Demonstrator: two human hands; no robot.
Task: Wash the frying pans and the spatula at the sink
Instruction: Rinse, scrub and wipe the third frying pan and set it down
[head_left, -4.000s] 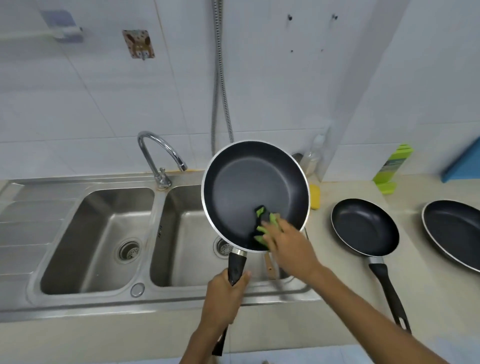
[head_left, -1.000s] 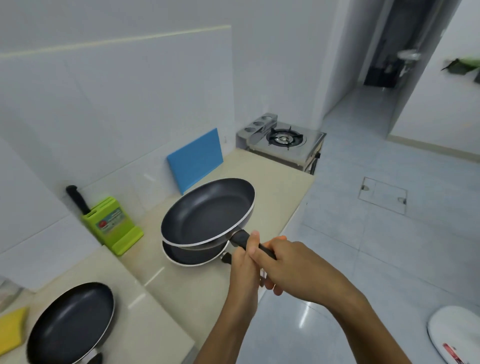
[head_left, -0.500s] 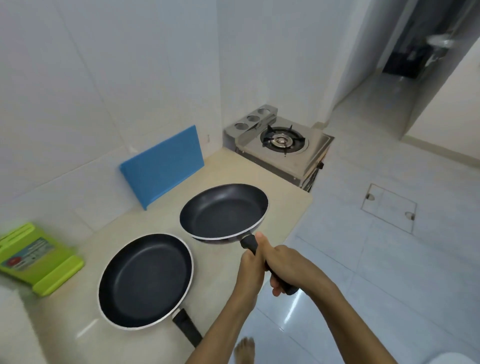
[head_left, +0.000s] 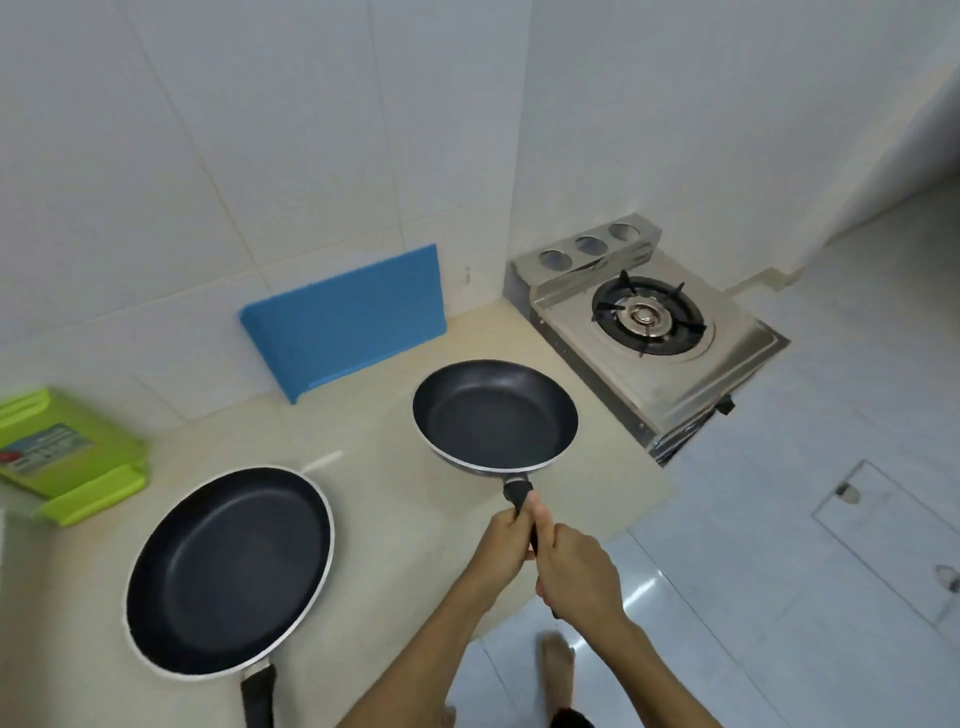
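Parking a pan on the worktop (head_left: 395, 467), sink out of sight.
The large frying pan (head_left: 228, 571) lies flat on the worktop; the small frying pan (head_left: 493, 421) hangs over it near the stove (head_left: 649, 322), left grip (head_left: 506, 540) and right grip (head_left: 576, 571) both clasped round its handle (head_left: 517, 491). Likely the put-down step: next, lower it level, then let go.

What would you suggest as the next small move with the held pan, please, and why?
Probably lower the pan onto the bare counter beneath it. Both the left hand and right hand grip its handle, and it seems to hang between the big pan and the stove, with free space there.
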